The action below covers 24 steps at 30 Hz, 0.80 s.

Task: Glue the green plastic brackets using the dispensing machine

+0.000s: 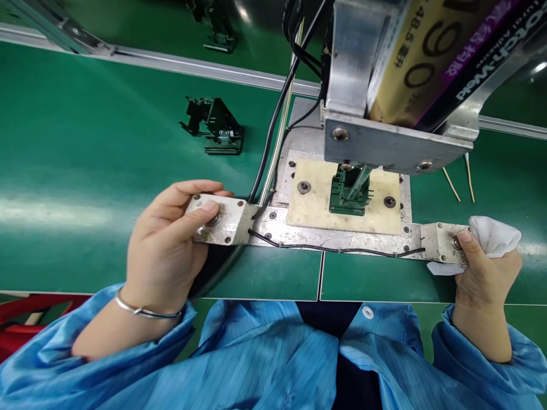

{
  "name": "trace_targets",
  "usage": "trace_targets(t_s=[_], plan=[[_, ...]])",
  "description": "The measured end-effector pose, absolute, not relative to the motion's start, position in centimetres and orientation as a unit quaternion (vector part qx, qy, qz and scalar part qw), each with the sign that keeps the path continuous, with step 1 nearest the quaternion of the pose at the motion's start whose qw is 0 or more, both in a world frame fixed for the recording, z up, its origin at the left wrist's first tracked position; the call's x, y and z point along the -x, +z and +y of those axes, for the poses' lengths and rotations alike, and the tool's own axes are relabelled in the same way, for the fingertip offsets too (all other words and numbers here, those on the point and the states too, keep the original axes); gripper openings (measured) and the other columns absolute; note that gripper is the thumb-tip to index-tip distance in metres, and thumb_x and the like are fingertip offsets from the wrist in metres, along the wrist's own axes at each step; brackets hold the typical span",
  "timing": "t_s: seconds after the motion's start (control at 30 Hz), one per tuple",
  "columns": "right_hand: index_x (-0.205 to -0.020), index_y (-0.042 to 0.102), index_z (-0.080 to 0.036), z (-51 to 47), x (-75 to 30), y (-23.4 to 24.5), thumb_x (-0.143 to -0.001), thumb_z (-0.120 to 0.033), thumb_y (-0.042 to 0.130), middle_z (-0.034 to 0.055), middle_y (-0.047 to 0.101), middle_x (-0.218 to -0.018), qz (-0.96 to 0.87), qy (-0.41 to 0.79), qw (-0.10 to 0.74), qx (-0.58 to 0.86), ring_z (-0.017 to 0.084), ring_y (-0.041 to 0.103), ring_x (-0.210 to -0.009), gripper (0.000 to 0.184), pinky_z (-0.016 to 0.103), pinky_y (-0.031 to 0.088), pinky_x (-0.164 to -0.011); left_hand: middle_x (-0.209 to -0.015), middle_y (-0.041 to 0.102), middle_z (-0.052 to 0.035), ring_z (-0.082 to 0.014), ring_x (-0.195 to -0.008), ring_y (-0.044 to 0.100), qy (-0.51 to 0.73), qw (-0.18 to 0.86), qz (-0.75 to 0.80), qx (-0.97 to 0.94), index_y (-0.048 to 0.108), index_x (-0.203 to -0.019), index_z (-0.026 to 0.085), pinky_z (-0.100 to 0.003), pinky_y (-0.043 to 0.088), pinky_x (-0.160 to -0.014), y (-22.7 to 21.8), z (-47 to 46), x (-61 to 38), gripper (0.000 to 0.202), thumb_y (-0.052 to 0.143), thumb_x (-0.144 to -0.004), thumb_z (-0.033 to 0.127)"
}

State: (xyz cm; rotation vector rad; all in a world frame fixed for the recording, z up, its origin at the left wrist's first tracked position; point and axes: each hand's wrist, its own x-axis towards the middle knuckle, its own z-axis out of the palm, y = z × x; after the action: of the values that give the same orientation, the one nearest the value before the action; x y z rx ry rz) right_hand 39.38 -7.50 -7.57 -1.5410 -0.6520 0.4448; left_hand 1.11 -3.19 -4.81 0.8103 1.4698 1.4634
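My left hand grips the left button box of a metal fixture, with the thumb pressed on its round button. My right hand holds a crumpled white cloth, and its thumb presses the button on the right button box. Between them lies the fixture's metal base plate with a cream block that seats a green plastic part. A metal dispenser head carrying a glue cartridge hangs over the green part.
A black plastic part lies on the green belt at the back left. Two thin wooden sticks lie to the right of the fixture. Black cables run from the dispenser down to the plate. A red bin sits at the lower left.
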Motion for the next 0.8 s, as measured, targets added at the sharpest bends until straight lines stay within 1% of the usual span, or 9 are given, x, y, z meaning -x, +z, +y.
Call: trace_targets(t_s=[0.2, 0.4, 0.53, 0.67, 0.8], plan=[[-0.079, 0.063, -0.014, -7.6, -39.3, -7.5, -0.043, -0.032, 0.092, -0.0042, 0.057, -0.068, -0.289, 0.191, 0.638, 0.687, 0.01, 0.052, -0.059, 0.049, 0.022, 0.05, -0.055, -0.079, 0.068, -0.0055, -0.012, -0.064, 0.061, 0.586, 0.442, 0.59, -0.336, 0.07, -0.09, 0.014, -0.017, 0.049, -0.056, -5.1, -3.2, -0.8, 0.024, 0.073, -0.066, 0.016], [-0.087, 0.064, -0.013, -7.5, -39.6, -7.9, -0.046, -0.029, 0.092, -0.0031, 0.059, -0.074, -0.289, 0.203, 0.651, 0.672, 0.01, 0.054, -0.063, 0.052, 0.021, 0.051, -0.057, -0.078, 0.069, -0.0049, -0.0119, -0.064, 0.062, 0.587, 0.433, 0.601, -0.328, 0.07, -0.088, 0.015, -0.016, 0.05, -0.057, -4.8, -3.1, -1.2, 0.024, 0.072, -0.065, 0.016], [-0.081, 0.061, -0.014, -7.2, -39.7, -8.2, -0.047, -0.032, 0.091, -0.0049, 0.056, -0.067, -0.321, 0.179, 0.662, 0.653, 0.008, 0.05, -0.057, 0.048, 0.02, 0.047, -0.053, -0.08, 0.069, -0.005, -0.0125, -0.066, 0.062, 0.583, 0.435, 0.601, -0.329, 0.069, -0.088, 0.016, -0.016, 0.049, -0.057, -4.8, -3.2, -1.3, 0.023, 0.071, -0.065, 0.016], [-0.077, 0.059, -0.016, -6.9, -39.6, -8.3, -0.051, -0.039, 0.088, -0.005, 0.054, -0.066, -0.346, 0.161, 0.65, 0.657, 0.009, 0.049, -0.054, 0.045, 0.022, 0.046, -0.051, -0.088, 0.07, -0.0058, -0.0129, -0.069, 0.061, 0.571, 0.446, 0.6, -0.339, 0.07, -0.09, 0.017, -0.017, 0.048, -0.057, -4.8, -3.4, -0.9, 0.021, 0.07, -0.069, 0.018], [-0.077, 0.059, -0.015, -7.0, -39.9, -8.6, -0.052, -0.041, 0.087, -0.0055, 0.052, -0.064, -0.349, 0.15, 0.644, 0.664, 0.009, 0.048, -0.053, 0.046, 0.022, 0.045, -0.05, -0.095, 0.07, -0.0061, -0.013, -0.071, 0.061, 0.559, 0.461, 0.601, -0.337, 0.069, -0.091, 0.018, -0.017, 0.047, -0.059, -4.6, -3.5, -0.8, 0.021, 0.07, -0.07, 0.018]])
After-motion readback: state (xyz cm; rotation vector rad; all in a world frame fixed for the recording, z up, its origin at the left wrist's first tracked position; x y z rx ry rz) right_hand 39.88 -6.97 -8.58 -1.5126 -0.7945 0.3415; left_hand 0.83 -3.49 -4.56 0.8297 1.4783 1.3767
